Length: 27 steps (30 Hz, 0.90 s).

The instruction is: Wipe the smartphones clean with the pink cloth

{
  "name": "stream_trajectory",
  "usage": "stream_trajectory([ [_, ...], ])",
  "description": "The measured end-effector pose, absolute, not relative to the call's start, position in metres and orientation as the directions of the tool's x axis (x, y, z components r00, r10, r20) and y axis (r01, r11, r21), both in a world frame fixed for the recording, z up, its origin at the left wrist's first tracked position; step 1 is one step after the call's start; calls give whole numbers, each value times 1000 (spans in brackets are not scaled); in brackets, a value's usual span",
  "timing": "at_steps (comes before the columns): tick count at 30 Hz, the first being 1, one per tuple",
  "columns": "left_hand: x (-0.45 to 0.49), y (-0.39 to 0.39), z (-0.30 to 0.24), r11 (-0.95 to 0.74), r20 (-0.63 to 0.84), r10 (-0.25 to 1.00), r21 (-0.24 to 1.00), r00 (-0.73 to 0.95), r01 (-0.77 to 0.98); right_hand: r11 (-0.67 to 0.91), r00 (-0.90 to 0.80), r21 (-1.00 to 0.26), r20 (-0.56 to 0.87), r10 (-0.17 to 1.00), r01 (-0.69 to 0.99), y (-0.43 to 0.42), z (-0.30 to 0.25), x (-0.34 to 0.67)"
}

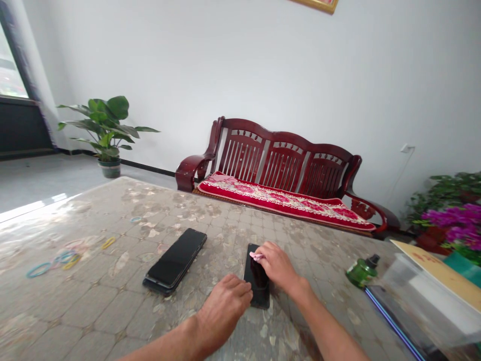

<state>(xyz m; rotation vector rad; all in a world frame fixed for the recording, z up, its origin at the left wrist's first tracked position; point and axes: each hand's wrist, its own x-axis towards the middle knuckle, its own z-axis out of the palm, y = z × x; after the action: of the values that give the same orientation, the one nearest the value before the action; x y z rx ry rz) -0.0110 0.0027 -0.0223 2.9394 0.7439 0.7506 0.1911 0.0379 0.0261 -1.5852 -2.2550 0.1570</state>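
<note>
A black smartphone (259, 297) lies flat on the table with its dark glossy screen up. My left hand (229, 301) is at its lower left edge, fingers curled together against the side of the phone. Over the upper part of the screen, my right hand (276, 263) pinches a small pink cloth (256, 256), which sticks out past the fingertips. Most of that cloth is hidden under the fingers. To the left, a second black phone (176, 260) rests on top of another dark slab, apart from both hands.
Coloured hair ties (38, 269) and a yellow one (108, 243) lie on the patterned table (101, 296). At right are a green spray bottle (361, 272), a clear plastic box (408, 286) and a dark blue-edged flat item (391, 316). A wooden bench (285, 155) stands beyond.
</note>
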Motion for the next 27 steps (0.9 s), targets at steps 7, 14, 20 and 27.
stream_trajectory([
  [7, -10, 2, -21, -879, 417, 467, 121, 780, 461, 447, -396, -323, 213, 893, 834, 24, 27, 184],
  [14, -9, 1, -20, -878, 397, 465, 93, 791, 469, 416, -368, -351, 197, 909, 839, 33, 28, 181],
  [20, -11, 1, -21, -881, 403, 462, 104, 790, 462, 306, -250, -271, 223, 942, 913, 54, 27, 175],
  [27, -8, 3, -27, -879, 415, 462, 97, 784, 467, 451, -409, -373, 191, 893, 811, 27, 29, 170],
])
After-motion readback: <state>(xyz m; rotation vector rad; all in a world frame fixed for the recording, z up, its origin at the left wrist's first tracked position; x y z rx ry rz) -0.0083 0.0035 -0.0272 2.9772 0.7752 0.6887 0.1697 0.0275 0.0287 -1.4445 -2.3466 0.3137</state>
